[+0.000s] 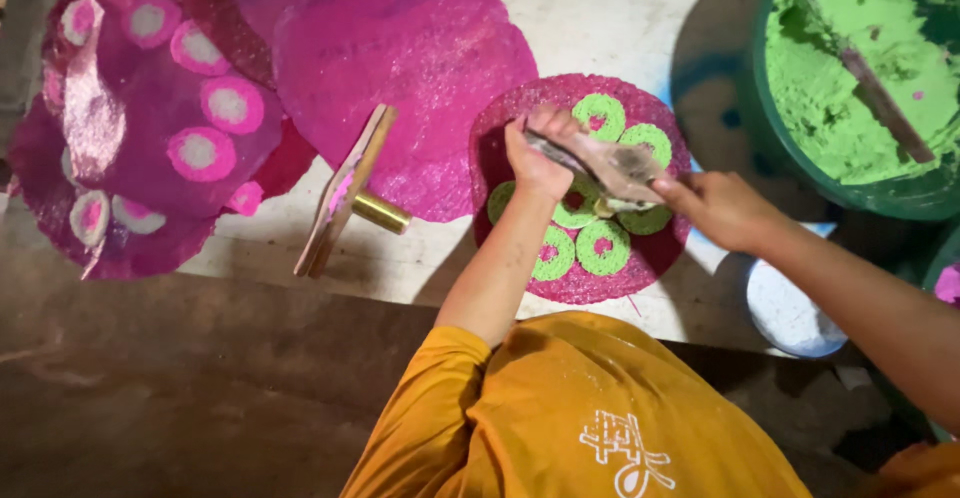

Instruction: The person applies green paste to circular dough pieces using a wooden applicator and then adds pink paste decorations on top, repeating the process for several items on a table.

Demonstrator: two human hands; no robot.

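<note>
Both hands are wrapped around one flat scraper-like tool (608, 166): my left hand (535, 153) grips its far end, my right hand (722, 208) pinches the near end, I think. It sits over the round pink mat (500, 148) with green rings (603, 248). At 2 o'clock there's a tub of green powder (850, 88); at 9 o'clock a wooden stamp (345, 193) on the floor.

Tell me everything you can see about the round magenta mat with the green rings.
The magenta mat is a round, flat, grainy-looking disc lying on the pale floor. It carries several green rings with pink centres in a loose circle. The left hand and right hand hold a flat, worn tool over its middle. A bigger plain magenta disc lies beside it.
</note>
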